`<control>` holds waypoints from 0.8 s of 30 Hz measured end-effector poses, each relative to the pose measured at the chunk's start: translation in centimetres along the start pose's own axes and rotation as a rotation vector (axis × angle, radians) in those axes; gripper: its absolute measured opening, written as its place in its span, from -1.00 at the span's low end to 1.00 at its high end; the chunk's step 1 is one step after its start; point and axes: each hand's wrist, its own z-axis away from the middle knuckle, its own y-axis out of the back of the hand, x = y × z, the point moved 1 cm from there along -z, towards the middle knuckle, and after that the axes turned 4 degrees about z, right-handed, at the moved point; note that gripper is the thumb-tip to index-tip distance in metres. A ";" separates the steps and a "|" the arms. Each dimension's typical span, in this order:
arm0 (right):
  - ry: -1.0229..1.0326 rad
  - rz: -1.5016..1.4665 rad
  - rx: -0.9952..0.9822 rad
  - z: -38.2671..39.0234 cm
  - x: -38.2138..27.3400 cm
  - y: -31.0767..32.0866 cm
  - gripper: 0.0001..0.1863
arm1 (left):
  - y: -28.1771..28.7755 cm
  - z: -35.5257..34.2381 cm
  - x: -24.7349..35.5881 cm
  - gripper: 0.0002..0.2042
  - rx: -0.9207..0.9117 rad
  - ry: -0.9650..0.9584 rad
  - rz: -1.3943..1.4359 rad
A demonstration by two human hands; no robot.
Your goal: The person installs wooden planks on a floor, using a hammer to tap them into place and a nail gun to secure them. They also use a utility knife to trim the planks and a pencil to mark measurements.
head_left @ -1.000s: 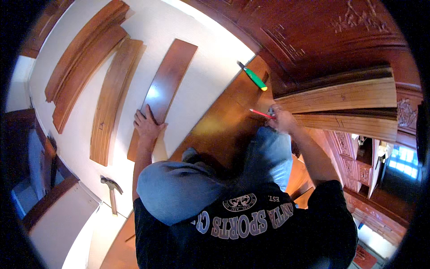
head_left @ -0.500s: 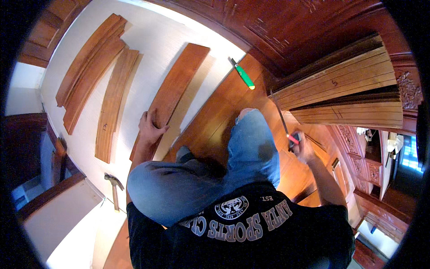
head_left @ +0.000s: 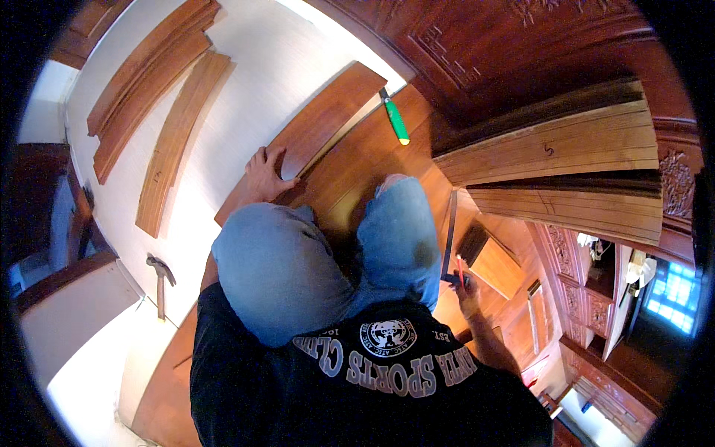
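My left hand [head_left: 267, 177] is closed across a reddish-brown wooden plank [head_left: 328, 104], thumb at its right edge and fingers toward the other side. The plank slants over the white panel's edge; its upper end nearly meets a green-handled knife [head_left: 396, 121]. Low on the right, my right hand [head_left: 468, 292] is closed around a dark L-shaped square [head_left: 450, 231], whose long blade points away from me. A slim red pencil-like stick [head_left: 460, 267] stands up from the same hand; its exact grip is hard to make out.
Curved wooden pieces [head_left: 141, 86] and a narrower board [head_left: 182, 145] lie on the white panel [head_left: 253, 59] at left. A hammer [head_left: 161, 279] rests nearer me. Long grooved boards [head_left: 551, 153] sit at right beside carved dark furniture [head_left: 477, 45]. A wood block [head_left: 495, 264] lies beyond my right hand.
The plank under my left hand has shifted right, closer to the green-handled knife. My right hand has drawn nearer my knee with the square, now turned more upright. The whole view has also shifted.
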 end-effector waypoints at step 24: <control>0.051 0.985 0.114 -43.6 -17.0 -21.0 -0.27 | -3.7 -6.4 -0.9 -0.13 0.030 -0.053 -0.016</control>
